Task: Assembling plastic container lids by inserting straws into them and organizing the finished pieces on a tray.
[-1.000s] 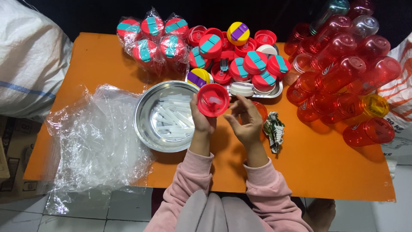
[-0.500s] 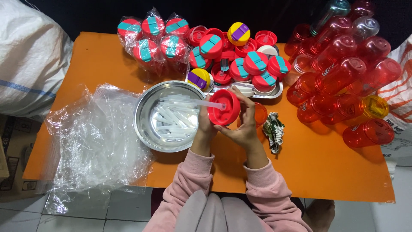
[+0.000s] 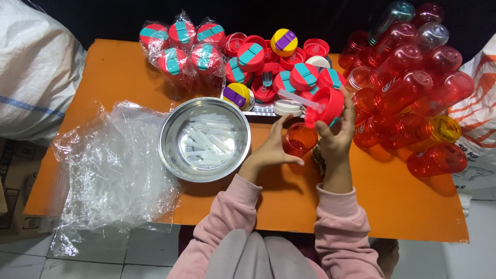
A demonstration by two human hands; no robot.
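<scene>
My right hand (image 3: pixel 336 135) holds a red bottle lid (image 3: pixel 324 106) with a clear straw (image 3: pixel 300 99) sticking out of it toward the left, raised above the orange table (image 3: pixel 119 77). My left hand (image 3: pixel 273 147) rests around a red translucent bottle (image 3: pixel 299 139) that stands open-topped on the table between both hands. A steel bowl (image 3: pixel 170 150) with several clear straws lies just left of my left hand.
A pile of red, teal and yellow-purple lids (image 3: pixel 258 57), some bagged, lies at the back. Many red bottles (image 3: pixel 408 88) lie heaped at the right. Crumpled clear plastic sheeting (image 3: pixel 108 165) covers the left side. White sacks (image 3: pixel 31 77) flank the table.
The lid with its straw has moved from the left hand, in front of the bowl, up and right into my right hand. My left hand has dropped onto the red bottle.
</scene>
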